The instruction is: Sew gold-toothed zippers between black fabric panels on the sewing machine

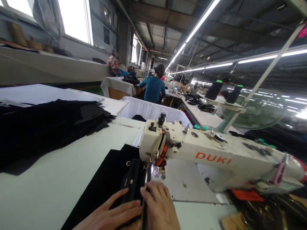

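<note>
A black fabric piece (103, 179) lies flat on the pale worktable, its right edge under the needle area of a white sewing machine (182, 156) marked DUKI. On it sit a black panel with a small gold fitting (131, 181), a gold ring (128, 163) and a narrow gold strip (146, 175) running toward the presser foot. My left hand (115, 209) rests on the black piece with fingers stretched out. Close beside it, my right hand (160, 203) has its thumb and bent fingers closed on the piece's right edge, just in front of the needle.
Stacked black fabric panels (52, 127) cover the left of the table. A white plastic bin (153, 108) stands behind the machine. At lower right are black and gold pieces (266, 210). Thread cones (213, 90) and a fan (254, 108) stand at right. A co-worker (154, 87) sits ahead.
</note>
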A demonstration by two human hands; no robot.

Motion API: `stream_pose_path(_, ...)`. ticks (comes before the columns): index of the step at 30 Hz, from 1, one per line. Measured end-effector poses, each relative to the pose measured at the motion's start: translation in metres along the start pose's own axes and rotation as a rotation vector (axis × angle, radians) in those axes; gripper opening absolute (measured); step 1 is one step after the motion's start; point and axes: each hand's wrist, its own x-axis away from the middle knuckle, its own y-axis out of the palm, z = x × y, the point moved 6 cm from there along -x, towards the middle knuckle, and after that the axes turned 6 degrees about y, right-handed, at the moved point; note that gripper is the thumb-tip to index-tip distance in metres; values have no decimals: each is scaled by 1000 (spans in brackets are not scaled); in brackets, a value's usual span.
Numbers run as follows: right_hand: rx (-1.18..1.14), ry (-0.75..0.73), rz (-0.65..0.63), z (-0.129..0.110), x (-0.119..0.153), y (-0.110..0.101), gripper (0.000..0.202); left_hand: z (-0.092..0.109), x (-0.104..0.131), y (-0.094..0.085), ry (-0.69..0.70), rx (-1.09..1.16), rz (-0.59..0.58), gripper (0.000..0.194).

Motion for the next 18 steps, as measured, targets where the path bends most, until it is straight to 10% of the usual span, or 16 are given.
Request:
stream_pose_path(9,-176,275,-79,34,-24,-8,43,-11,-12,-18,-39,23,64,73)
stream_pose_path(18,-42,352,-247,43,-43,-7,25,-14,-11,-16,-139,61,-110,86)
